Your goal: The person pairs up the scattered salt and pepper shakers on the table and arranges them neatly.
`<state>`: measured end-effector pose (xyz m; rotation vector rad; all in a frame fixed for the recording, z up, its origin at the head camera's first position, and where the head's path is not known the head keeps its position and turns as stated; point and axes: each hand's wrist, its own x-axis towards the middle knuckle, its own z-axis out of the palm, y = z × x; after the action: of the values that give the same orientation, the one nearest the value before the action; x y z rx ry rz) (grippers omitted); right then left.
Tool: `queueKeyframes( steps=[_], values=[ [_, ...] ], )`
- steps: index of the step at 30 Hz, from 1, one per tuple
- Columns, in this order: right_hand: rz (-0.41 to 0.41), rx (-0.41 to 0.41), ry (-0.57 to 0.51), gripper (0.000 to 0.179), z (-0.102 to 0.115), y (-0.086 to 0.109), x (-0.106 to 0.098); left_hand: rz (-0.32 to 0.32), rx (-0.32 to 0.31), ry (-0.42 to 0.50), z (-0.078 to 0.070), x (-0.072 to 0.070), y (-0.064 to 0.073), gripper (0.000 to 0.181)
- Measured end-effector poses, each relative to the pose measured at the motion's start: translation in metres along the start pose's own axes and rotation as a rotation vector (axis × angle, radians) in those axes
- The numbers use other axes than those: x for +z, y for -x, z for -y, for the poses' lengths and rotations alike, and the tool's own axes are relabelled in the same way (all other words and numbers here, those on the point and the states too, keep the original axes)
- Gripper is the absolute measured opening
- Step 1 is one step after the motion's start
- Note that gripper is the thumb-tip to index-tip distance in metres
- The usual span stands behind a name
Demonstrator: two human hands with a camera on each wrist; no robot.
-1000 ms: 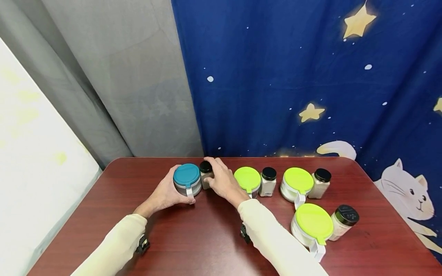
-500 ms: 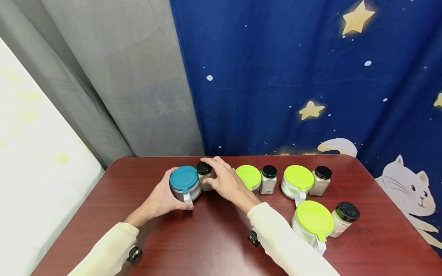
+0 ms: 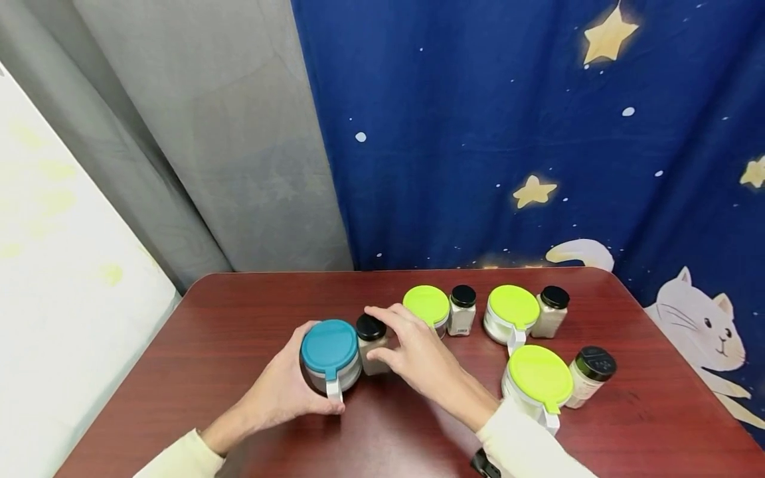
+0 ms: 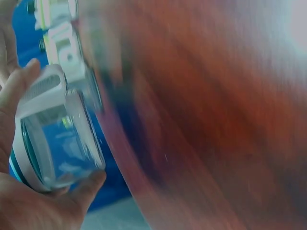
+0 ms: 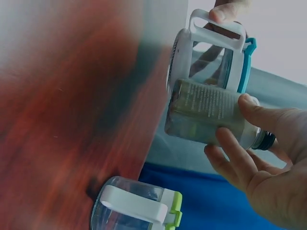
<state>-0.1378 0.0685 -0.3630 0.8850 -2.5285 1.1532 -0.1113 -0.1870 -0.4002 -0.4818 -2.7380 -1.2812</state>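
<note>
Near the table's middle in the head view, my left hand (image 3: 277,392) grips a clear seasoning jar with a teal lid (image 3: 329,346) and a white handle. The thumb lies by that handle, and fingers wrap the far side. Beside the jar, my right hand (image 3: 421,355) holds a clear square spice bottle (image 3: 372,358) with a black cap, thumb on one side and fingers on the other. Printed text shows on the bottle (image 5: 206,112) in the right wrist view. Jar and bottle stand upright, side by side. The left wrist view shows the jar's see-through body (image 4: 67,148).
Right of my hands stand a lime-lidded jar (image 3: 426,303) and a black-capped bottle (image 3: 462,312). Farther right is another such pair, a jar (image 3: 512,307) and bottle (image 3: 550,315). Nearer me stand a larger lime-lidded jar (image 3: 540,377) and a black-lidded shaker (image 3: 588,377). Curtains hang behind the table.
Both hands have brought the teal-lidded jar and the spice bottle from the back edge toward me, still side by side. The lime-lidded jars and their bottles have stayed put.
</note>
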Motion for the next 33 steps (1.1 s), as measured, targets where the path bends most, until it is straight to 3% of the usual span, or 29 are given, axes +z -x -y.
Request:
queueKeyframes(
  steps=[5, 9, 15, 20, 28, 33],
  values=[
    [-0.027, 0.035, 0.028, 0.064, 0.004, 0.033, -0.012, 0.0, -0.036, -0.027, -0.019, 0.02, 0.017, 0.125],
    [-0.025, 0.083, 0.034, 0.064, 0.004, 0.059, -0.023, 0.054, -0.052, -0.009, -0.031, 0.039, 0.024, 0.125],
    [-0.04, 0.238, 0.03, 0.065, -0.006, 0.089, -0.041, 0.132, 0.004, 0.012, -0.044, 0.073, 0.016, 0.124],
    [-0.017, 0.383, 0.059, 0.065, -0.016, 0.102, -0.052, 0.15, 0.056, 0.017, -0.052, 0.098, 0.006, 0.123],
    [-0.045, 0.325, 0.212, 0.066, -0.026, 0.11, -0.052, 0.178, 0.063, 0.068, -0.057, 0.114, -0.007, 0.121],
    [0.002, 0.339, 0.301, 0.065, -0.027, 0.114, -0.056, 0.22, 0.04, 0.103, -0.062, 0.122, -0.009, 0.123]
  ],
)
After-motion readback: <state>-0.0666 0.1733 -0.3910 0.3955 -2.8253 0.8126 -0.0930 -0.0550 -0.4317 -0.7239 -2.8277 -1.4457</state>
